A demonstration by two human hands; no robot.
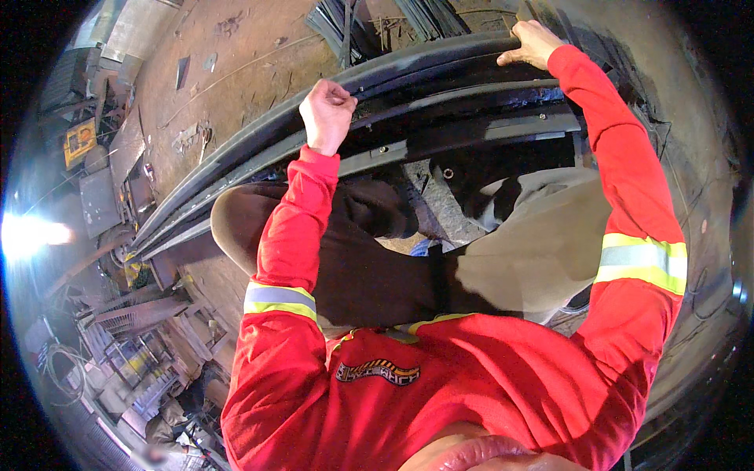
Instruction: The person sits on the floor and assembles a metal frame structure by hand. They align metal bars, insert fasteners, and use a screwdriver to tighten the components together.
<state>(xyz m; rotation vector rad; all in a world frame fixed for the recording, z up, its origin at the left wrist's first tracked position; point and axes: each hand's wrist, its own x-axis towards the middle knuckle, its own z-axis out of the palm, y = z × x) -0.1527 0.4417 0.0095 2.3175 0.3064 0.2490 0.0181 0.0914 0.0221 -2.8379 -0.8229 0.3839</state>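
Observation:
Long dark metal bars (440,56) lie side by side across the space in front of my legs, looking bent in this view. My left hand (327,116) is closed in a pinch over the far bar, thumb and fingertips together; anything between them is too small to make out. Farther right, my right hand (534,45) straddles the far bar near its right end, thumb on the near side and fingers on the far side. A nearer bar (463,132) has several round bolts or holes along its face.
Bundles of thin dark metal strips (342,30) lie beyond the bars on the brown floor (236,67). Scrap, a yellow item (79,143) and a wire rack (143,314) crowd the left. A bright light (31,235) glares at the far left. My bent legs (534,259) are close behind the bars.

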